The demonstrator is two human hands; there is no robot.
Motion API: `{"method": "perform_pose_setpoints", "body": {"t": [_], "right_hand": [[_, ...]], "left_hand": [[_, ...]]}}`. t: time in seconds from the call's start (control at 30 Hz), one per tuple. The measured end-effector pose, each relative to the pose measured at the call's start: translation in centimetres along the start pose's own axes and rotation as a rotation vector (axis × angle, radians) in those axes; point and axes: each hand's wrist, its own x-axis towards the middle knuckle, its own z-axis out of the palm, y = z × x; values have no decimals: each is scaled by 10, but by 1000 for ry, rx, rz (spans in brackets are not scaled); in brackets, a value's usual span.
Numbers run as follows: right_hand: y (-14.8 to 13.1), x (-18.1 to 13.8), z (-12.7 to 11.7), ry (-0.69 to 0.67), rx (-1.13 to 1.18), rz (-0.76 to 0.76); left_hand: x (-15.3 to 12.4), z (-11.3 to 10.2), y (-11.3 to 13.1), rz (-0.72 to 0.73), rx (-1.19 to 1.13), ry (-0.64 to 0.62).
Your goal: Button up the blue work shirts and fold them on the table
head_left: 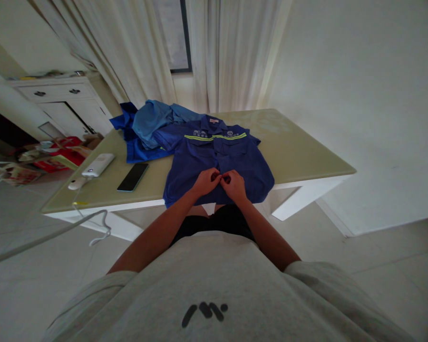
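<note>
A dark blue short-sleeved work shirt [199,164] lies front up on the table, its collar at the far side and its hem over the near edge. A yellow-green and silver stripe crosses its chest, with white printing above. My left hand [207,181] and my right hand [234,185] meet at the front placket in the lower half of the shirt. Both are closed, fingertips pinching the placket cloth and almost touching each other. Whether a button sits between the fingers is hidden.
Crumpled lighter blue clothes [151,121] lie behind the shirt on the left. A phone [133,177], a white device [98,165] and a cable [74,230] are at the table's left end. A wall [360,95] stands right of the table [306,156]; curtains [235,57] hang behind.
</note>
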Motion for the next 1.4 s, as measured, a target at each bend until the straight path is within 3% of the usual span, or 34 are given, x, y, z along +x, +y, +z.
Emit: {"method": "perform_pose_setpoints", "body": {"t": [0.43, 0.8, 1.03, 1.2, 1.3, 1.4], "right_hand": [[-4, -4, -3, -5, -32, -51], [-4, -2, -14, -53, -256, -231], [-3, -8, -17, -9, -208, -253], [-4, -9, -16, 15, -201, -254], [-3, -10, -16, 38, -146, -216], [-2, -10, -17, 20, -109, -188]], "left_hand": [[3, -6, 0, -58, -97, -41], [8, -2, 9, -87, -72, 20], [13, 7, 7, -262, -297, 108], [13, 18, 9, -401, -323, 200], [8, 20, 7, -363, -319, 207], [4, 15, 0, -284, -364, 129]]}}
